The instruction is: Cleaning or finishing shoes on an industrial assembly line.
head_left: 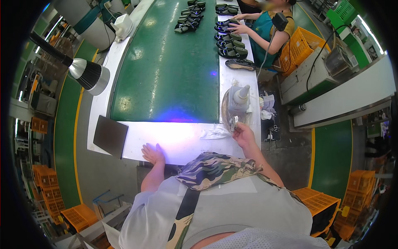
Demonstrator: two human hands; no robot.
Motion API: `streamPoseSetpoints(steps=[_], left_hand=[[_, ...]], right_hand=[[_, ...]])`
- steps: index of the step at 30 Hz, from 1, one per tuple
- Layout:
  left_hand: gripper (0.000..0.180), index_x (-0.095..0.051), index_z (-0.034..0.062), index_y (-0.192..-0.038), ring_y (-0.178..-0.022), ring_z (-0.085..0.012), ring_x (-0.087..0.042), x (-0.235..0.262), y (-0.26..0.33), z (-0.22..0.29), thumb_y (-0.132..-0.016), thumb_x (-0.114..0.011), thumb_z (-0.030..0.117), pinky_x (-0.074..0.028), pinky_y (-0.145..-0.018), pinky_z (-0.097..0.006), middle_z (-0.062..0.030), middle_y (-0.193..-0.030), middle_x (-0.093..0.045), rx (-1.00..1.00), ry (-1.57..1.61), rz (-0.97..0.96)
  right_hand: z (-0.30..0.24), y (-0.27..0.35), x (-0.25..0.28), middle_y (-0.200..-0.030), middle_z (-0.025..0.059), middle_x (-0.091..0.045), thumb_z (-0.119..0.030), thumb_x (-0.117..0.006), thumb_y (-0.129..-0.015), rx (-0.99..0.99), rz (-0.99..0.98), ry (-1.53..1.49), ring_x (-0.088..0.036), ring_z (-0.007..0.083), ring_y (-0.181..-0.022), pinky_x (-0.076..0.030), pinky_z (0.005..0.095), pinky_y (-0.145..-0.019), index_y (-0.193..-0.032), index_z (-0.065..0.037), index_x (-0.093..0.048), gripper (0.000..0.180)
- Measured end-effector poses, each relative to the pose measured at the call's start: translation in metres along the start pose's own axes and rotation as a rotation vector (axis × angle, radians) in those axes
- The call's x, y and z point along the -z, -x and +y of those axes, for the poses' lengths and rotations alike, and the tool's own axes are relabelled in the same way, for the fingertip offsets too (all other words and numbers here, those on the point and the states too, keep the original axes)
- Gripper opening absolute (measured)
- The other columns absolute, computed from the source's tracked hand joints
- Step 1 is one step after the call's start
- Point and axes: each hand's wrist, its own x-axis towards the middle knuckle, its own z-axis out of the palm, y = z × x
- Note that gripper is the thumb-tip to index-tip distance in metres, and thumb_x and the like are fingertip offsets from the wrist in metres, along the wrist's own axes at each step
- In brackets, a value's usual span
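My left hand (153, 154) rests with its fingers spread on the front edge of the white tabletop (166, 139), in a bright patch of light. My right hand (243, 135) is closed in a pinch on a small white wad (234, 121), which looks like cloth or tissue. That wad is beside a round tray (226, 108) holding a whitish squeeze bottle (241, 95) with a pointed nozzle. A crumpled white cloth (215, 133) lies just left of my right hand.
Beyond the tabletop runs a green conveyor belt (166, 74) bearing dark sandals (190, 16). More sandals (232, 43) line the right ledge, where a co-worker's hands (239, 27) touch them. A lamp (93, 76) and a dark brown board (110, 136) are on the left.
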Motion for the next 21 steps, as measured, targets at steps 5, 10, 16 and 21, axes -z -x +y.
streamPoseSetpoints(steps=[5, 10, 16, 21], left_hand=[[0.071, -0.039, 0.0116, -0.146, -0.146, -0.0313, -0.02, 0.0023, 0.0008, 0.0015, -0.092, -0.05, 0.055, -0.015, -0.117, -0.052, -0.0094, -0.156, -0.03, 0.001, -0.004, -0.008], [0.07, -0.041, 0.0077, -0.145, -0.145, -0.0327, -0.021, 0.006, 0.0028, 0.0039, -0.092, -0.051, 0.052, -0.016, -0.117, -0.053, -0.0117, -0.155, -0.031, -0.007, 0.018, -0.007], [0.07, -0.041, 0.0078, -0.145, -0.145, -0.0329, -0.022, 0.0062, 0.0016, 0.0032, -0.092, -0.052, 0.051, -0.016, -0.117, -0.052, -0.0118, -0.154, -0.031, -0.004, 0.018, -0.005], [0.07, -0.041, 0.0085, -0.145, -0.145, -0.0322, -0.022, 0.0046, 0.0016, 0.0035, -0.091, -0.053, 0.052, -0.015, -0.117, -0.052, -0.0111, -0.155, -0.031, 0.007, 0.019, -0.013]], right_hand=[[0.0004, -0.0001, 0.0002, -0.08, 0.0008, -0.062, -0.023, -0.066, -0.089, 0.0, -0.007, 0.004, -0.057, 0.016, -0.071, -0.045, 0.0341, -0.062, -0.094, -0.014, -0.06, 0.011], [0.0008, 0.0004, -0.0007, -0.08, 0.0012, -0.062, -0.022, -0.066, -0.089, -0.007, 0.018, 0.014, -0.057, 0.0162, -0.07, -0.045, 0.0344, -0.062, -0.094, -0.015, -0.06, 0.011], [0.0015, -0.0007, -0.001, -0.08, 0.0018, -0.062, -0.022, -0.067, -0.089, -0.014, 0.007, 0.014, -0.057, 0.0166, -0.07, -0.046, 0.035, -0.062, -0.096, -0.015, -0.059, 0.013], [0.0019, -0.0007, -0.0008, -0.081, 0.002, -0.063, -0.022, -0.067, -0.089, -0.013, 0.01, 0.021, -0.057, 0.0166, -0.071, -0.046, 0.035, -0.062, -0.097, -0.014, -0.059, 0.013]])
